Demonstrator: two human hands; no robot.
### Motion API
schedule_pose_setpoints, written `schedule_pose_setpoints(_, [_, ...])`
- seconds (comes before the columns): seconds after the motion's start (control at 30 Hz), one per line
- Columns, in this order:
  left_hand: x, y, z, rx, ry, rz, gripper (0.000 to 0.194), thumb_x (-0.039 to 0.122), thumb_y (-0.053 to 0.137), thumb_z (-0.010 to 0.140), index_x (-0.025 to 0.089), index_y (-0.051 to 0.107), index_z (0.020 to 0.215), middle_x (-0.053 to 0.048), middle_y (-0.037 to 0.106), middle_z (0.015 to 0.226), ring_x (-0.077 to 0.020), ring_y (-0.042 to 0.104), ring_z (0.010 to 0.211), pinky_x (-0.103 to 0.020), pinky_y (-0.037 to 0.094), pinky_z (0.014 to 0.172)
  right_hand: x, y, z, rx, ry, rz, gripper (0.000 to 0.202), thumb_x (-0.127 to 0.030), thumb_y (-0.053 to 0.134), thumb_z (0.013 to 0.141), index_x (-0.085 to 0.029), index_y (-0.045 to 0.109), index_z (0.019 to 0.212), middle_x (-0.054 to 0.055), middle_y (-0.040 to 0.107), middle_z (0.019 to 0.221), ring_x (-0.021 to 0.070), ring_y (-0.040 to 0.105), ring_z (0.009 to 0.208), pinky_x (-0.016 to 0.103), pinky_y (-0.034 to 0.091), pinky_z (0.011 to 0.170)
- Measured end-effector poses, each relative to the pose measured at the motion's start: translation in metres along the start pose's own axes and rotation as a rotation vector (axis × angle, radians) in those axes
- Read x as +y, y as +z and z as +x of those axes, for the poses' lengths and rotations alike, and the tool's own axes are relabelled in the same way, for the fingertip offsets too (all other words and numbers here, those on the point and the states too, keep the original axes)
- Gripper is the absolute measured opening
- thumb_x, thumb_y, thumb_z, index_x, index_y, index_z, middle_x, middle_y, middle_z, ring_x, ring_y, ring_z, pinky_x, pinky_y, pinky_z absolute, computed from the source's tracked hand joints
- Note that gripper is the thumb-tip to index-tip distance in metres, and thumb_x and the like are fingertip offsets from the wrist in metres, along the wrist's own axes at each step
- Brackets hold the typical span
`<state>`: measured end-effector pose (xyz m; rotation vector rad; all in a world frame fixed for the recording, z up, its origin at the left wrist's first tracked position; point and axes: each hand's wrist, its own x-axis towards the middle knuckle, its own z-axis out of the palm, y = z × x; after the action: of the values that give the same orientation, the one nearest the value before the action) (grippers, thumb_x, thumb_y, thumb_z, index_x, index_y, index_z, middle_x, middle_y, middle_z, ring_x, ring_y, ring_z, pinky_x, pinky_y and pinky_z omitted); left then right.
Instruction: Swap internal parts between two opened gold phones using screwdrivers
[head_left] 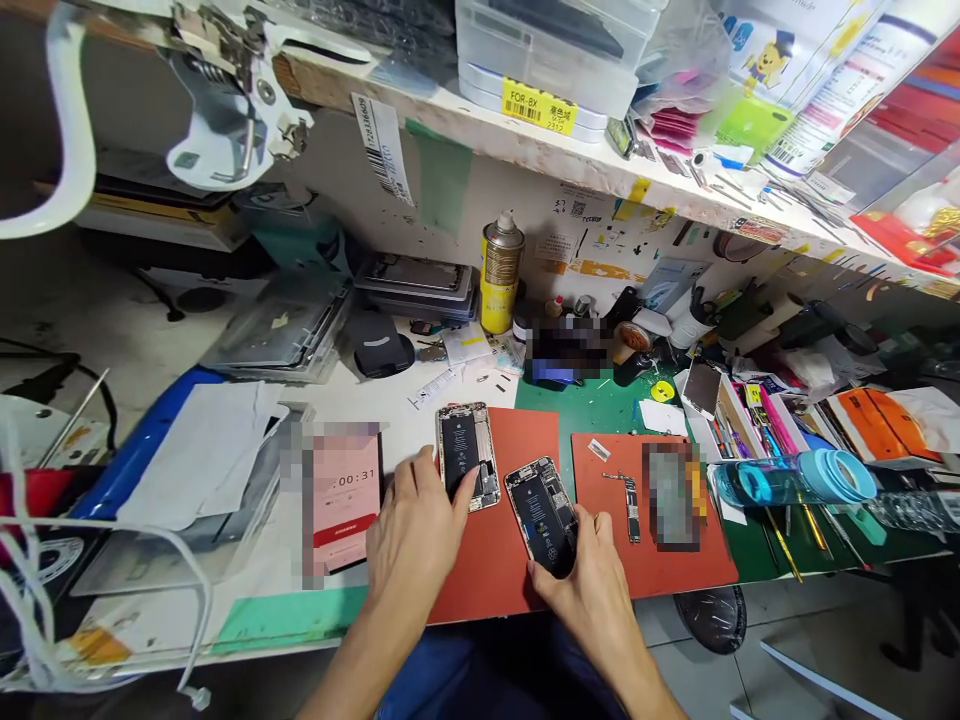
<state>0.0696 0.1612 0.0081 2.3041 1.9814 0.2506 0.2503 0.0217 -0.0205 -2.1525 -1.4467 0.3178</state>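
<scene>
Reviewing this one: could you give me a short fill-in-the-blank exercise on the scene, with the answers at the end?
The left hand and right hand touch ____ opened phones in all.
The main colour of the aerosol can's lower half is ____.
The digits on the lit screen end in ____.
The water bottle lies on its ____.

Missing words: two; yellow; 31; side.

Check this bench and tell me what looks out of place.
The blue bottle lies on its side, partly over loose tools, where one would expect it upright; no spill shows. Two phones lack screens, their insides exposed.
</scene>
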Motion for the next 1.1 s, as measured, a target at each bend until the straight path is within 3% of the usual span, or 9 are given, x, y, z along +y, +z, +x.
schedule_pose_setpoints(0.2, [0.023,0.003,0.03,-0.049,-0.063,0.099,0.079,0.062,0.06,0.105,0.001,0.046,0.153,-0.028,0.067,0.124,-0.0411,0.071,0.112,-0.045,0.06,0.085,-0.004,0.004,-0.005,-0.101,0.039,-0.092,0.076,-0.037,0.075,0.093,-0.02,0.039,0.158,0.008,0.063,0.113,0.0339,0.076,0.103,0.046,0.066,0.086])
schedule_pose_setpoints(0.37, [0.039,0.009,0.037,-0.036,-0.059,0.149,0.082,0.06,0.061,0.103,0.002,0.044,0.157,-0.027,0.066,0.121,-0.0418,0.069,0.11,-0.049,0.058,0.091,-0.014,0.007,-0.001,-0.115,0.101,-0.173,0.071,-0.035,0.067,0.094,-0.016,0.039,0.157,0.01,0.065,0.111,0.0322,0.078,0.088,0.041,0.062,0.071])
schedule_pose_setpoints(0.57, [0.052,0.011,0.042,-0.049,-0.117,0.142,0.081,0.053,0.061,0.1,0.003,0.041,0.161,-0.028,0.064,0.123,-0.0435,0.068,0.113,-0.048,0.057,0.088,-0.035,-0.02,0.057,-0.11,0.214,-0.207,0.056,-0.042,0.066,0.095,-0.016,0.05,0.141,0.012,0.073,0.111,0.0331,0.08,0.092,0.037,0.057,0.068])
schedule_pose_setpoints(0.73, [0.058,0.006,0.046,-0.06,-0.136,0.148,0.079,0.049,0.065,0.097,0.004,0.045,0.158,-0.027,0.066,0.118,-0.043,0.069,0.11,-0.047,0.056,0.086,-0.046,-0.013,0.1,-0.096,0.114,-0.373,0.045,-0.046,0.066,0.095,-0.008,0.06,0.12,0.019,0.077,0.1,0.0367,0.08,0.09,0.039,0.056,0.07])
schedule_pose_setpoints(0.87, [0.055,-0.004,0.028,-0.074,-0.122,0.156,0.082,0.052,0.066,0.097,0.004,0.043,0.159,-0.026,0.066,0.115,-0.0432,0.07,0.106,-0.046,0.056,0.085,-0.048,-0.001,0.104,-0.104,-0.005,-0.46,0.052,-0.057,0.065,0.099,-0.006,0.065,0.112,0.023,0.077,0.093,0.0381,0.079,0.089,0.042,0.058,0.076])
schedule_pose_setpoints(0.97, [0.048,-0.01,-0.003,-0.104,-0.088,0.169,0.082,0.056,0.065,0.098,0.005,0.044,0.159,-0.024,0.065,0.111,-0.0428,0.07,0.102,-0.046,0.056,0.083,-0.047,0.003,0.101,-0.117,-0.043,-0.496,0.055,-0.058,0.065,0.1,-0.005,0.067,0.114,0.024,0.078,0.095,0.0388,0.079,0.091,0.044,0.058,0.078])
schedule_pose_setpoints(1.1, [0.045,-0.007,-0.039,-0.18,-0.058,0.174,0.076,0.046,0.067,0.096,0.004,0.047,0.157,-0.021,0.065,0.106,-0.0404,0.071,0.098,-0.046,0.056,0.083,-0.045,0.002,0.098,-0.133,-0.065,-0.514,0.063,-0.064,0.062,0.103,-0.003,0.068,0.12,0.024,0.079,0.098,0.0395,0.079,0.094,0.045,0.058,0.079])
